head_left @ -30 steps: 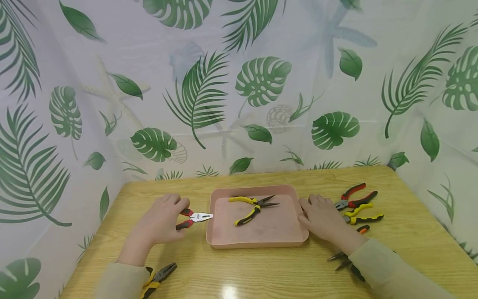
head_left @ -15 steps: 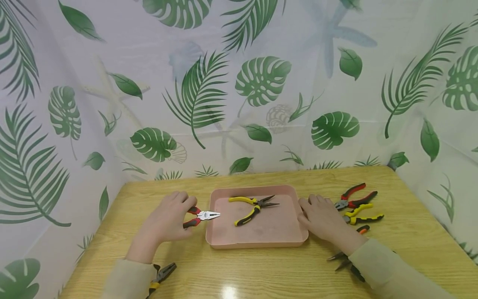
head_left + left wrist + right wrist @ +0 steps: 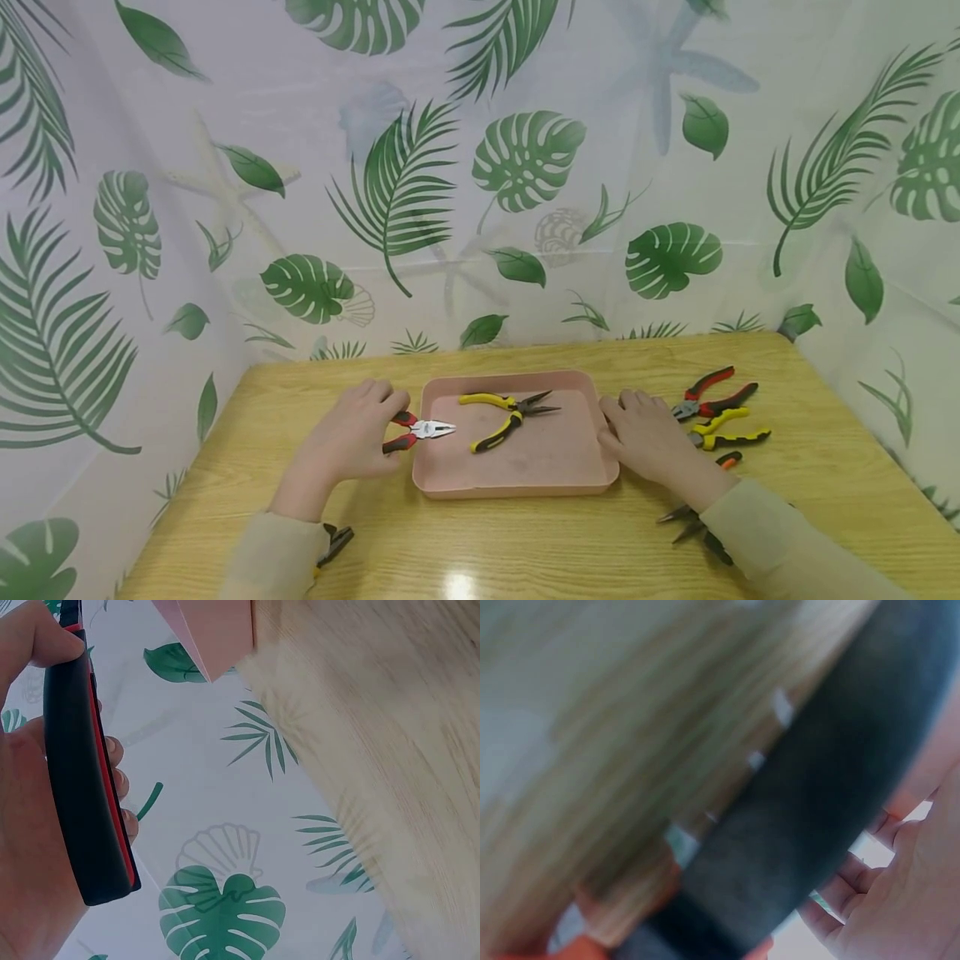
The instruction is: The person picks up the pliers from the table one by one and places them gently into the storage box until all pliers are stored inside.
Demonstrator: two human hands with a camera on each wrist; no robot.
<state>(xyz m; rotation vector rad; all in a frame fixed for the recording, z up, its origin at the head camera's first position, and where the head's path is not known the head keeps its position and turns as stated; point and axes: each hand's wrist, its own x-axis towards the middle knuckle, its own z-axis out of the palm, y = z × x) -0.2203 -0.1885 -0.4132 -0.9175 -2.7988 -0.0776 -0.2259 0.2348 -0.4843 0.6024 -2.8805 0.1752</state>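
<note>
Left hand [image 3: 352, 437] gripping red-and-black pliers [image 3: 417, 432] by the handles, fingers curled round them; left wrist view confirming, one black handle with red trim [image 3: 86, 787] lying across the palm under the thumb. Pliers riding just above the wood, metal nose just crossing the left rim of the pink tray [image 3: 427, 483]. Long axis running roughly 9-to-3 o'clock, handles at 9 inside the fist, nose pointing to 3, toward the tray's middle. Tray floor lying at 3 o'clock from the grip, just beside it.

Already lying in the tray: yellow-and-black long-nose pliers [image 3: 504, 412], handles spread, nose aiming to about 2 o'clock, well clear of the held pair's tip.

Right hand [image 3: 647, 437] resting flat at the tray's right edge, fingers relaxed and straight, holding nothing as far as the head view shows; right wrist view too blurred to add more than a dark band close to the palm. Left hand plainly the nearer one to the held pliers; right hand sitting across the tray at 3 o'clock.

Beyond the right hand at 2 o'clock: red-handled pliers [image 3: 712, 393], a yellow-handled pair [image 3: 731, 432], an orange-tipped tool [image 3: 727, 459]. Another dark pair [image 3: 335, 542] peeking from under the left sleeve at 6 o'clock.
</note>
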